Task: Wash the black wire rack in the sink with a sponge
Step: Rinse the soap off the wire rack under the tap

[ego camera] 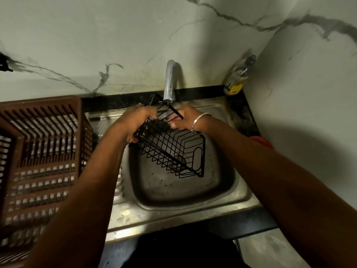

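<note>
— Where are the fingers?
— The left hand [138, 122] grips the wire rack [173, 153] at its left end. The right hand [184, 120] holds its far rim, just under the tap [170, 82].
— Any room around it?
— The rack hangs tilted over the sink [173, 211], inside its edges. A brown crate [38, 151] is to the left, a bottle [239, 78] far right on the tabletop [241, 113], and a marble wall [116, 35] behind.

Black wire rack [172, 149] — dull steel sink [193, 198].

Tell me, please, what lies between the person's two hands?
In the head view, the upper end of the black wire rack lies between the left hand and right hand.
</note>
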